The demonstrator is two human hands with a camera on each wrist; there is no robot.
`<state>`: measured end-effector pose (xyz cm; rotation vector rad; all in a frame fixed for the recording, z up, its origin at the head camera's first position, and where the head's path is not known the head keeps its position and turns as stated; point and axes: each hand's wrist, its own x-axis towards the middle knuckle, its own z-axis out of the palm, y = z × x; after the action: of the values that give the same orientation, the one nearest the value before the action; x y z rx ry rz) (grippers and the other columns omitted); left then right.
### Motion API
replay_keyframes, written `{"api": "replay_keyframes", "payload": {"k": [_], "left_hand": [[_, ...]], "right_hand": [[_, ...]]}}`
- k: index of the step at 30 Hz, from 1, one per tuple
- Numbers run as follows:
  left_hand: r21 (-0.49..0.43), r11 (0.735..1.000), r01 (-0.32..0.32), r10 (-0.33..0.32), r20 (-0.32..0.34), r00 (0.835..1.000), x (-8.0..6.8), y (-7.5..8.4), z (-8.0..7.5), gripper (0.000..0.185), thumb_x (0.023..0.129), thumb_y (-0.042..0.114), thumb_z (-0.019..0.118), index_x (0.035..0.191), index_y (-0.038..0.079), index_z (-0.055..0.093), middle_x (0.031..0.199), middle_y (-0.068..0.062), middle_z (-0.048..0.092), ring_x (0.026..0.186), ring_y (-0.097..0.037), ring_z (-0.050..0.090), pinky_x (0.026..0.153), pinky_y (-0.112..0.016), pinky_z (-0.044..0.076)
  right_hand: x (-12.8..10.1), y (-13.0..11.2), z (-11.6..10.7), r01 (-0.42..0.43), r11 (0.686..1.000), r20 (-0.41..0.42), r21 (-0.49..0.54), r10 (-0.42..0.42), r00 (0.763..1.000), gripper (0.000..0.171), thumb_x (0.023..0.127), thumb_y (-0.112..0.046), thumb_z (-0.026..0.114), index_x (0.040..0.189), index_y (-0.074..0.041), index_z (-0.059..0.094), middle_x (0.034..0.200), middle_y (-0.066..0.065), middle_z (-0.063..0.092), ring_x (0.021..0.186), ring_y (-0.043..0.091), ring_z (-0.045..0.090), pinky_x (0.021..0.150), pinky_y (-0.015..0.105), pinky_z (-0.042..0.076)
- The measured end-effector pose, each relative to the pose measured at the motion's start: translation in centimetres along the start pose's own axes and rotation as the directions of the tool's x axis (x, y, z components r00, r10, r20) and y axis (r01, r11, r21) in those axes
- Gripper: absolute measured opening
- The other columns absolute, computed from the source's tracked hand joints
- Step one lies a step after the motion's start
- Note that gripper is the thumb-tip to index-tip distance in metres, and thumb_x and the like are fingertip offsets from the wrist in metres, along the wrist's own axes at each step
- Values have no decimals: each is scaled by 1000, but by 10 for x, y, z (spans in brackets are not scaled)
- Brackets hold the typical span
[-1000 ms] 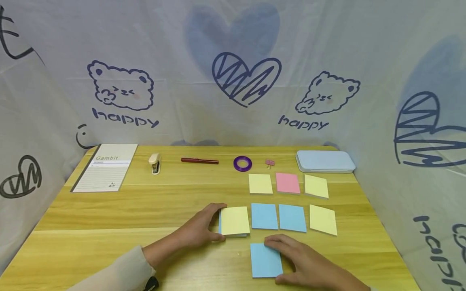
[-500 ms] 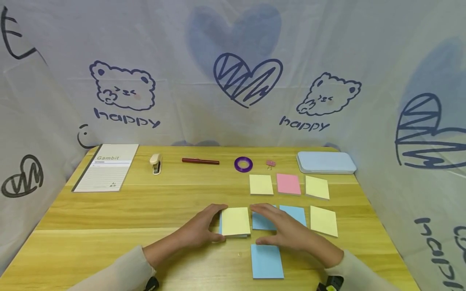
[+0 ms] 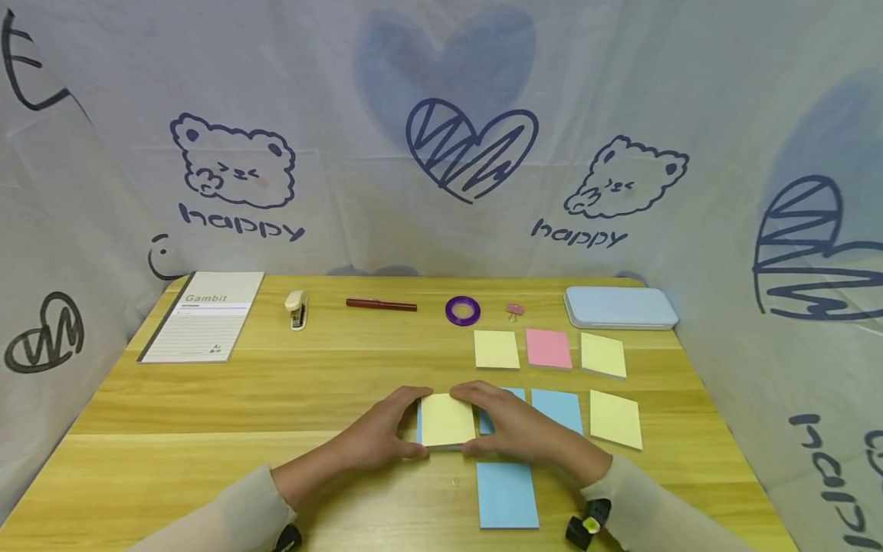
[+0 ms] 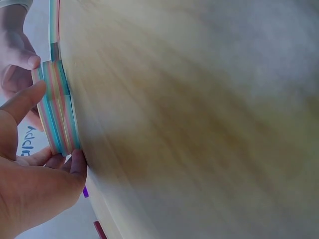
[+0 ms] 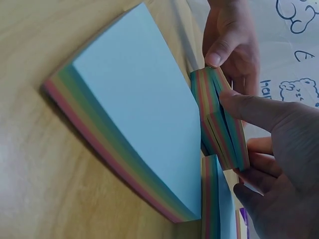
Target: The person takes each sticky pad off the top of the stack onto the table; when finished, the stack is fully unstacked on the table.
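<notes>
Far left of the surface (image 3: 207, 399) there's a lined notebook (image 3: 203, 316) marked "Gambit". Next along the back edge come a small cream stapler (image 3: 297, 309), a dark red pen (image 3: 381, 305), a purple tape roll (image 3: 462, 310), a tiny pink binder clip (image 3: 513, 310) and a pale blue tin (image 3: 619, 307).

Down front, the left hand (image 3: 375, 433) is curled around the left edge of a yellow-topped sticky note pad (image 3: 447, 419). The pad sits flat on the wood, near the front middle, with thumb and fingers pinching its side. The left wrist view shows its edge is striped in several colours.

The right hand (image 3: 513, 429) grips the same pad from the other side, fingers wrapped over its right edge, partly covering a blue pad (image 3: 509, 394) behind it. Just in front of that hand lies another blue pad (image 3: 507, 494), close but not touching the held one.

Further right there's one more blue pad (image 3: 557, 408) and a yellow pad (image 3: 615, 418). Behind them is a row of yellow (image 3: 496, 349), pink (image 3: 548, 348) and yellow (image 3: 603, 354) pads.
</notes>
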<state>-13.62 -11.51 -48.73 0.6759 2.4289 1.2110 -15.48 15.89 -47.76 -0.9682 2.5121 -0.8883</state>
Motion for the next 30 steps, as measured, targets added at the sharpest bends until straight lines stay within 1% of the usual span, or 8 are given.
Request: {"api": "replay_keyframes", "payload": {"k": [9,12,15,20,23,26,28,30], "left_hand": [[4,1000,6,-6,0,1000,1,1,-1,86,86,19,86,155,3,38,150,-17,48,140,-38,45,116,-60,37],[10,1000,-1,1,1,1000,1,0,-1,87,86,19,86,155,2,37,151,-17,47,141,-38,44,117,-59,37],[17,1000,-6,6,-3,1000,2,-1,-1,86,86,16,86,155,2,37,152,-16,47,142,-38,43,118,-57,36],[28,999,-17,17,-15,1000,2,0,0,84,84,12,86,153,1,40,150,-16,50,142,-37,45,118,-55,36],[29,999,-23,23,-16,1000,2,1,0,83,84,12,87,153,1,41,150,-17,50,142,-38,45,118,-55,36],[29,999,-19,19,-16,1000,2,1,0,83,84,11,87,152,1,41,150,-17,50,142,-38,44,118,-55,36],[28,1000,-11,11,-13,1000,2,1,0,83,84,11,86,153,1,41,150,-17,50,142,-37,45,118,-54,37],[28,1000,-5,6,-13,1000,1,2,0,83,84,11,86,153,1,41,149,-16,50,142,-37,45,118,-54,37]], "right_hand": [[0,-2,0,20,1000,-29,-21,-21,999,80,87,-35,84,153,-10,47,154,4,49,140,27,49,114,48,44],[-4,-2,-3,31,999,-48,-35,-33,998,80,87,-34,84,153,-9,47,154,4,49,141,27,49,115,48,44],[-12,-2,-7,22,999,-66,-47,-25,998,80,87,-34,85,153,-9,47,155,4,48,141,28,48,115,51,43],[-37,3,-14,6,999,-102,-51,-12,995,82,86,-31,86,154,-9,46,156,5,48,141,30,49,112,53,45],[-57,9,-17,5,999,-132,-47,-11,991,81,85,-30,86,154,-10,47,155,5,49,141,32,48,110,54,46],[-79,17,-18,-12,998,-157,-57,3,988,79,86,-33,85,152,-12,49,153,3,51,141,34,48,108,57,47],[-94,22,-18,-28,997,-173,-76,15,985,78,86,-34,86,152,-13,50,152,2,52,140,32,49,108,56,48],[-109,27,-18,-42,993,-189,-106,22,982,77,85,-33,86,151,-14,51,151,0,53,138,28,51,107,52,49]]}}
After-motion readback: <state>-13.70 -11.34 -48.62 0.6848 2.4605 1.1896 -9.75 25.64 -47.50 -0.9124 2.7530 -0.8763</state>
